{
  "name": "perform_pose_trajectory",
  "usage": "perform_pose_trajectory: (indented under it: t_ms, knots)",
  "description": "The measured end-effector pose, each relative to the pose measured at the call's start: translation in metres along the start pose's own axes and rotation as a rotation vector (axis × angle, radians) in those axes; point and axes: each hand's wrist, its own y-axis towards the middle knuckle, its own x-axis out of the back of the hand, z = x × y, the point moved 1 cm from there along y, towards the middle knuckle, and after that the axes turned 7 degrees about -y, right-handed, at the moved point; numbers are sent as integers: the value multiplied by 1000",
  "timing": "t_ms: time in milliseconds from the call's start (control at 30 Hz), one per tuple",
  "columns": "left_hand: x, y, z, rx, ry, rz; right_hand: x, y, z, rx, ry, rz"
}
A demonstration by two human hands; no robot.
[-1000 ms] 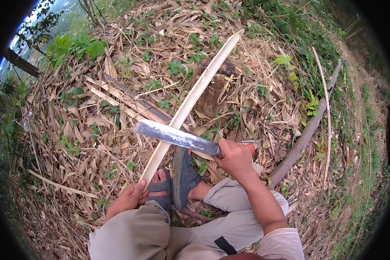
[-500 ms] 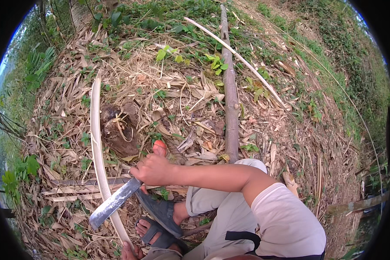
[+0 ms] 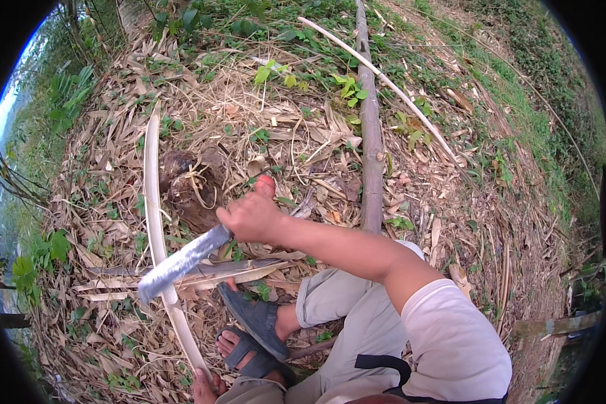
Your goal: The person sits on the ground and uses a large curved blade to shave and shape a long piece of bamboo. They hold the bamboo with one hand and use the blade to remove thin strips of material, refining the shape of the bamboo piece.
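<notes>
My right hand (image 3: 250,217) is closed around the handle of a machete (image 3: 187,261), whose red-orange butt end shows above the fist. The wide grey blade points left and down, crossing over a long pale split strip, bamboo or wood (image 3: 153,202). Whether the blade touches the strip or hovers above it, I cannot tell. At the bottom edge my left hand (image 3: 207,388) grips the strip's near end, with part of the hand cut off by the frame. From there the strip runs away from me, slightly curved, past a brown stump (image 3: 194,192).
My sandalled feet (image 3: 256,337) are close to the strip's near end. A long grey-brown pole (image 3: 372,148) lies beyond my knees, with another pale strip (image 3: 384,77) across it. Dry leaves, shavings and green seedlings cover the sloping ground.
My right hand and the machete have moved away from me, so the blade crosses the strip farther from my left hand. The left hand keeps its grip. The view has shifted slightly.
</notes>
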Motion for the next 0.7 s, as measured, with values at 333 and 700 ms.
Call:
perform_pose_trajectory:
  t_ms: [333,700]
  knots:
    - [-47,-31,-47,227,146,26,10,7,26,23,134,174]
    - [-44,-38,-47,202,241,85,30,71,1,-409,132,283]
